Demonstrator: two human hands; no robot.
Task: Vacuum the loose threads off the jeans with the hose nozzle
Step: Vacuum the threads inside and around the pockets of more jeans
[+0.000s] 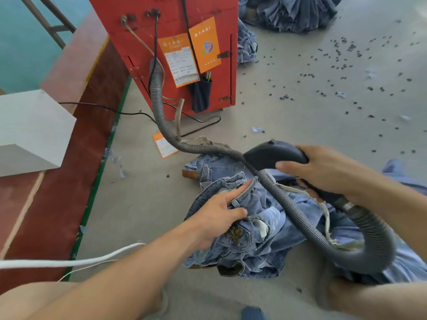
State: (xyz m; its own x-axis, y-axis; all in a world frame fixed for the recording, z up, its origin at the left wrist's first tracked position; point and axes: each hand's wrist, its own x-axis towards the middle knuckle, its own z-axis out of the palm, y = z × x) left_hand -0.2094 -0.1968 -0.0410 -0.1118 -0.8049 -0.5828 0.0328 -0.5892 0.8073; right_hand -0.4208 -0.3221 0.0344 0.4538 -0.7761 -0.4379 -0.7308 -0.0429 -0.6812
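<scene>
A crumpled pair of light blue jeans lies on the grey floor in front of me. My left hand grips a bunched fold of the denim near the waistband, thumb on top, index finger stretched out. My right hand holds the dark grey hose nozzle by its handle, above the far right part of the jeans. The ribbed grey hose runs from the red machine across the jeans, loops at the lower right and comes back up to the handle.
The red vacuum cabinet stands at the back with orange tags and black cables. More jeans are piled at the top right. Dark thread scraps dot the floor. A white block sits left, a white cord at lower left.
</scene>
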